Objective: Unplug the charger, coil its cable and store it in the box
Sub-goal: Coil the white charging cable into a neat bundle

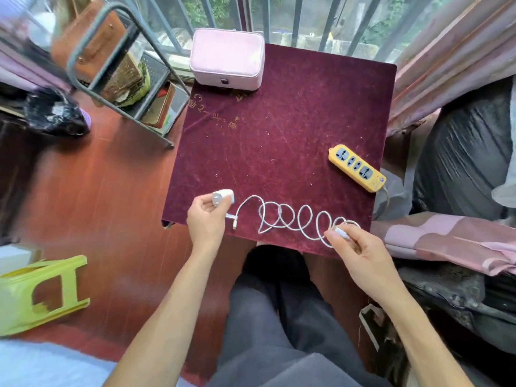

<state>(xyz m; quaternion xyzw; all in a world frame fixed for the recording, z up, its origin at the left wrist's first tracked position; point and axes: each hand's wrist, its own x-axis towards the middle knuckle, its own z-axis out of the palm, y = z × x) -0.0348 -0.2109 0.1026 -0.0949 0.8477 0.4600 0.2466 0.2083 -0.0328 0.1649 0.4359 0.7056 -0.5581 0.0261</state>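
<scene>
My left hand holds the white charger plug at the near left edge of the table, prongs facing me. Its white cable stretches to the right in several loose loops over the dark red cloth. My right hand pinches the cable's far end near the table's front right. A short connector end dangles just below the plug. The yellow power strip lies at the right edge with nothing plugged into it. The pink box stands shut at the far left corner.
The small table wears a dark red velvet cloth. A metal rack with bags stands at the far left, a green stool lies on the wooden floor, and pink curtains hang at the right. My knees sit under the table's front edge.
</scene>
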